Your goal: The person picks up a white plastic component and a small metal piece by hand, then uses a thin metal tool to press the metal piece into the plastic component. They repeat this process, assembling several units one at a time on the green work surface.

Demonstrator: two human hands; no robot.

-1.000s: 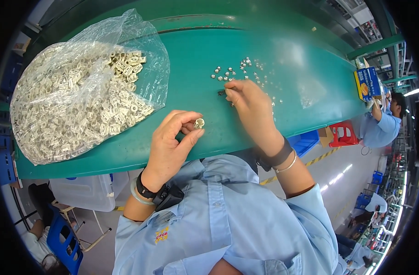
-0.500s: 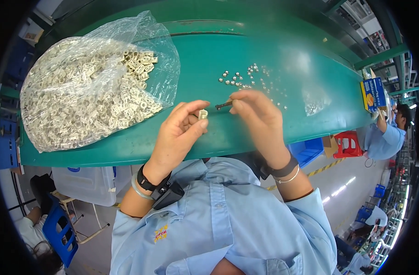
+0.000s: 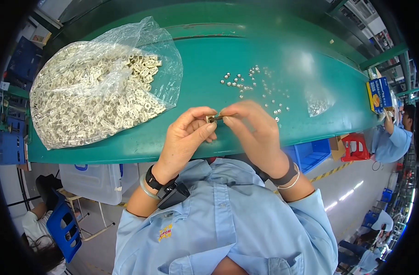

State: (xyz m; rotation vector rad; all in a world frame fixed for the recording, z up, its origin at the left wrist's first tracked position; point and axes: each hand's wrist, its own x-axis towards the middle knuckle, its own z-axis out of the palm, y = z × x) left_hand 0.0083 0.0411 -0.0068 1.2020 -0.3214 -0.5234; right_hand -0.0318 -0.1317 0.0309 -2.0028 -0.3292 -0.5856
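My left hand [image 3: 187, 136] pinches a small pale square part [image 3: 208, 118] between thumb and fingers over the near edge of the green table [image 3: 195, 59]. My right hand [image 3: 255, 128] holds a short dark screw [image 3: 217, 118] by its end, its tip meeting the part. Both hands touch at the fingertips. Several small silvery screws [image 3: 250, 85] lie scattered on the table just beyond my right hand. A large clear plastic bag [image 3: 99, 91] full of pale square parts lies at the left.
A small clear bag [image 3: 318, 106] lies to the right of the screws. A blue box [image 3: 379, 91] stands at the table's right end, where another person [image 3: 395, 137] in blue works. Blue crates [image 3: 310, 153] and a white bin [image 3: 94, 181] sit below the table.
My right hand left the scattered screws and came toward the left hand. The two hands now meet, with the screw set against the part.
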